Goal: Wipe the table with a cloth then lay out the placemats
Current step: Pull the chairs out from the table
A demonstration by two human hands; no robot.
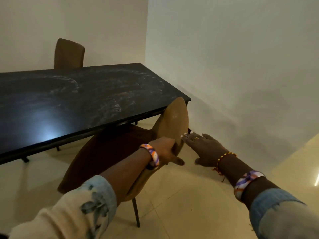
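A long black table (pixel 72 94) fills the left and middle of the view, its top streaked with pale arcs and a bright light reflection near the front edge. A tan chair (pixel 174 121) stands at the table's near right corner, its seat partly under the top. My left hand (pixel 165 150) grips the edge of the chair's backrest. My right hand (pixel 203 147) hovers just right of the backrest with fingers straight and spread; its fingertips reach the backrest's edge. No cloth or placemat is in view.
A second brown chair (pixel 69 54) stands behind the table's far side against the white wall. Another white wall (pixel 241 66) runs close along the table's right end. Pale floor tiles (pixel 181 204) lie below.
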